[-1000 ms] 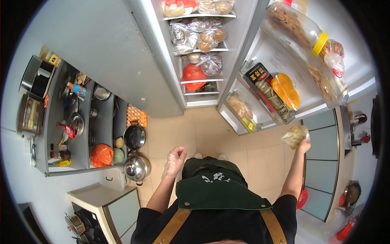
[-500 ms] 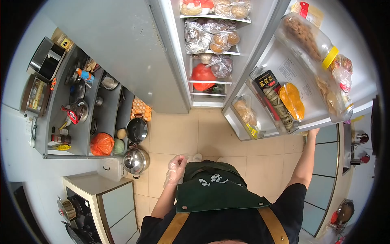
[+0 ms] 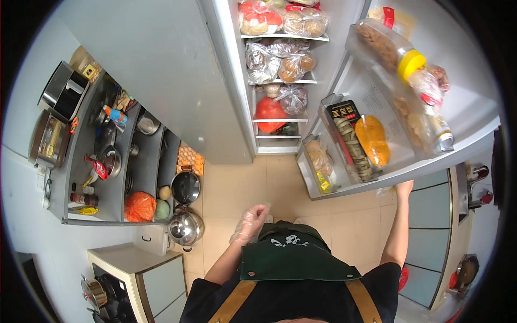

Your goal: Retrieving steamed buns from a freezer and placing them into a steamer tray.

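My left hand [image 3: 251, 222] wears a clear plastic glove and is raised in front of my green apron [image 3: 296, 261]. Its fingers are curled together, with nothing visible in them. My bare right hand [image 3: 404, 189] is by the outer lower edge of the open fridge door [image 3: 409, 168], its fingers partly hidden. A crumpled, see-through piece shows beside those fingers, and I cannot make out what it is. Racks inside the door hold a jar with a yellow lid [image 3: 411, 64], an orange packet [image 3: 372, 140] and a leaf-wrapped bundle [image 3: 353, 149]. Bagged food [image 3: 296, 60] fills the fridge shelves.
At left stands a grey shelf unit [image 3: 141, 177] with bowls, bottles and an orange bag [image 3: 140, 206]. Two pots [image 3: 186, 229] and an egg tray [image 3: 190, 160] are beside it. A stove cabinet [image 3: 161, 285] is near left; pale cabinets [image 3: 428, 231] line the right.
The fridge door has swung leftward, toward the fridge body. My right hand has moved left and nearer with it. My left hand has shifted to the right, and the view has tilted slightly.
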{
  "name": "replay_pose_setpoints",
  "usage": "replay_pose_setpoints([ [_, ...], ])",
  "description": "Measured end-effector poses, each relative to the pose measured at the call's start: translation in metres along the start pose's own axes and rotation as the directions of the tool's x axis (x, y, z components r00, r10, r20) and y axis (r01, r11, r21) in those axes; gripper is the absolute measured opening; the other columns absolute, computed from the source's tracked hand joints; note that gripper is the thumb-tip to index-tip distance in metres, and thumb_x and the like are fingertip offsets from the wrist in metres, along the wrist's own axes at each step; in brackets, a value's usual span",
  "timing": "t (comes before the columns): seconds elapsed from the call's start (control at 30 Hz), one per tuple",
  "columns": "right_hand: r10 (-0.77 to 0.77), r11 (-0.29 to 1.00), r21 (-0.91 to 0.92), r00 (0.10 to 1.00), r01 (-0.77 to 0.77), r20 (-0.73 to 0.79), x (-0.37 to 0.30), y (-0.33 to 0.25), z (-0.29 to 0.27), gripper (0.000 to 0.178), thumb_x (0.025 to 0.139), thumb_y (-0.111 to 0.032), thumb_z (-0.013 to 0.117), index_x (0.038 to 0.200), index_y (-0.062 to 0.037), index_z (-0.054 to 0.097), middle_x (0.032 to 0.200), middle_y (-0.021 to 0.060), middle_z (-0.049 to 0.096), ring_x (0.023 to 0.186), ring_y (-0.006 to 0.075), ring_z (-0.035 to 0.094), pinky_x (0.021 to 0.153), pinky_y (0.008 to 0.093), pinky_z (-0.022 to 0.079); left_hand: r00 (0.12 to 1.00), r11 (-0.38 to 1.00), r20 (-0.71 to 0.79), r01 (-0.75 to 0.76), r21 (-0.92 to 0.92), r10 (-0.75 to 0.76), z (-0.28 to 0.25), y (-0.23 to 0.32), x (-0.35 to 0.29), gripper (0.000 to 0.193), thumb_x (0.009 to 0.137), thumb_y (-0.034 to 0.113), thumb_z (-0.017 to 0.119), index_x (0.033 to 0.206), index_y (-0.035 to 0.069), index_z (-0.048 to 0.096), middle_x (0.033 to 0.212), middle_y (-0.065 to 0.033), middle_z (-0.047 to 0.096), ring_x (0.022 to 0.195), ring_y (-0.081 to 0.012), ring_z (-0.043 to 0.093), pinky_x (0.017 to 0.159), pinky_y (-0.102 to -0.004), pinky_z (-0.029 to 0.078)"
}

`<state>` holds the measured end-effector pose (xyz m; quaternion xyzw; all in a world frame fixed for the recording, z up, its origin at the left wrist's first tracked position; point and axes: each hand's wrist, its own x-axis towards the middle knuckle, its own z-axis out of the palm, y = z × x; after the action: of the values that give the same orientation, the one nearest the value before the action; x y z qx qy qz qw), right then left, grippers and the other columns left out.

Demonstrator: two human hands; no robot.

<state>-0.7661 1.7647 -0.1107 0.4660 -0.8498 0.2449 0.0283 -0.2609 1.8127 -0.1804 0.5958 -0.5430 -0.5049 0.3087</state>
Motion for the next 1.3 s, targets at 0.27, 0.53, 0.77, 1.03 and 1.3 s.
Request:
replay_pose_setpoints([
  [0.27,0.004,0.999,-0.051,0.994,0.001,0.107,-0.081,-0.064,0.018,0.013,0.069,-0.007,0.059,0.078,0.0025,0.059,0.073,0.0215,0.059,0.073,0.0369,0.058,0.066,0.0409,0.045,0.887,0.927,0.357,-0.355,0.119,0.294,0.017,0.007,0.02,0.033,0.082,0.029,0.056,0.101,0.002,0.055,0.084,-0.0136,0.061,0.076,-0.024,0.058,0.07,-0.033,0.045],
  [0.53,0.144,0.812,0.499,0.933,-0.302,0.33,-0.137,-0.05,0.034,0.01,0.078,-0.007,0.059,0.08,0.0026,0.06,0.062,0.0035,0.056,0.052,0.0078,0.048,0.045,0.024,0.039,0.794,0.741,0.24,-0.607,0.288,0.558,0.024,0.025,0.07,0.086,0.067,0.036,0.07,0.131,0.001,0.023,0.124,-0.0241,0.04,0.11,-0.0379,0.043,0.09,-0.0387,0.039],
  [0.77,0.188,0.917,0.312,0.959,-0.249,0.213,-0.191,0.036,0.076,0.01,0.078,-0.006,0.058,0.08,0.004,0.058,0.055,0.0025,0.052,0.039,0.009,0.044,0.035,0.0249,0.034,0.919,0.919,-0.02,-0.393,-0.016,0.393,0.019,-0.009,0.152,0.123,0.048,0.032,0.084,0.135,0.0,0.003,0.127,-0.0237,0.033,0.113,-0.0338,0.041,0.094,-0.0354,0.037],
  [1.03,0.507,0.833,0.127,0.836,-0.538,0.211,-0.213,0.086,0.069,0.017,0.073,-0.011,0.061,0.084,0.0023,0.061,0.068,0.0124,0.059,0.058,0.0202,0.056,0.053,0.0312,0.043,0.913,0.926,-0.156,-0.376,0.035,0.377,-0.03,0.058,0.188,0.092,0.066,0.018,0.076,0.133,-0.003,0.016,0.123,-0.0217,0.039,0.112,-0.029,0.041,0.094,-0.0354,0.037],
  [1.3,0.541,0.78,0.29,0.831,-0.554,0.132,-0.204,0.147,0.092,0.012,0.076,-0.009,0.058,0.081,0.002,0.061,0.06,0.0083,0.057,0.05,0.0165,0.053,0.047,0.0306,0.043,0.711,0.974,-0.687,0.012,0.226,0.15,-0.035,0.013,0.256,0.083,0.063,0.035,0.076,0.122,-0.006,0.036,0.118,-0.0254,0.046,0.107,-0.0335,0.048,0.091,-0.0383,0.039],
])
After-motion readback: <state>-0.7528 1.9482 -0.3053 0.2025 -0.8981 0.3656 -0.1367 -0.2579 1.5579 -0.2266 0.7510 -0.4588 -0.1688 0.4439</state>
